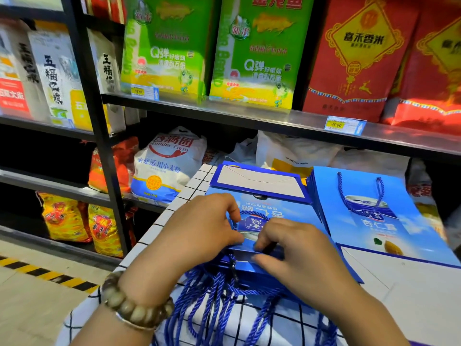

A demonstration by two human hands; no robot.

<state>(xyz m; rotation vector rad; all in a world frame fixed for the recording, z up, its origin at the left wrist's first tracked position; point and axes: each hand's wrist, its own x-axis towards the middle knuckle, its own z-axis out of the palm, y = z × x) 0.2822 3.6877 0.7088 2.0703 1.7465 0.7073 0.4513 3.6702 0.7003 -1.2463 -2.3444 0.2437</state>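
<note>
A flat blue paper gift bag (279,211) lies on a white grid-patterned table (199,181), its bottom flap folded up at the far end. My left hand (199,228), with a bead bracelet on the wrist, pinches the bag's near edge with curled fingers. My right hand (296,248) grips the same edge from the right, thumb below and fingers curled over it. Blue rope handles (217,295) spill from the bag toward me. A stack of identical flat blue bags (374,216) lies just to the right.
Black metal shelves (224,106) stand right behind the table, holding green (259,51) and red rice bags (356,58) above and a white flour sack (164,166) below. The floor at left has a yellow-black hazard stripe (45,273).
</note>
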